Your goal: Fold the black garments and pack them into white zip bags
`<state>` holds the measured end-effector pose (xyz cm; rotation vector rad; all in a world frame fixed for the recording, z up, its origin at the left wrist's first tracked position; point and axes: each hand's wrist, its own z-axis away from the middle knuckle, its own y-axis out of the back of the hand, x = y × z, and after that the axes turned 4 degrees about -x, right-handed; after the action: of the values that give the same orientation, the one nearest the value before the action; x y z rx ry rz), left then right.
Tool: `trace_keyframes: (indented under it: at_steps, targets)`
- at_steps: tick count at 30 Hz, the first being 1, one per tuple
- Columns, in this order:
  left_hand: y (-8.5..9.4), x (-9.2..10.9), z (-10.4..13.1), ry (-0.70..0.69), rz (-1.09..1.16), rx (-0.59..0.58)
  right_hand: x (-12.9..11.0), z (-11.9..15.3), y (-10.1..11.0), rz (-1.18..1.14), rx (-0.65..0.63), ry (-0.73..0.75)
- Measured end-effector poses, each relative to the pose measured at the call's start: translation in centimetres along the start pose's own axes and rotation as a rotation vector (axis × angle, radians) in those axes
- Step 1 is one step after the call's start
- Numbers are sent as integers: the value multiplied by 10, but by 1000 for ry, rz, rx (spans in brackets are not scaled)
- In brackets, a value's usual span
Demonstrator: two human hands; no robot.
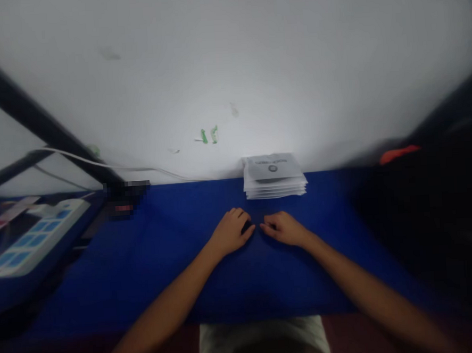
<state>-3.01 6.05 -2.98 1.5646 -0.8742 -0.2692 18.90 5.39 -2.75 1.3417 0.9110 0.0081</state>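
Note:
Both hands rest on the blue tabletop [262, 281], a small gap between them. My left hand [232, 232] lies palm down, fingers loosely bent and the thumb apart from them, with nothing seen in it. Opposite it, my right hand [286, 229] is in a similar relaxed curl, thumb and fingers apart, also holding nothing that shows. Just beyond the hands, a stack of several flat white packets [274, 169] lies against the wall. Dark print and a round mark show on the top packet. Neither hand touches the stack.
A white power strip [40, 239] with blue sockets lies at the left, beside a dark frame post [35, 103]. A white cable [139, 168] runs along the wall [294, 77]. At the right are a large dark shape [435, 228] and an orange item [398, 154].

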Motion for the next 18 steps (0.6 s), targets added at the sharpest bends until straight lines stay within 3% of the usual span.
trace_keyframes:
  at_steps: [7,15,18]
  targets:
    - [-1,7,1,-27,8,40,-4,3,7,21,-37,-4]
    - [-3,12,5,1,-21,-145,-2,4,6,37,-44,13]
    - [-2,11,6,12,-7,-156,-1,3,6,40,-51,11]
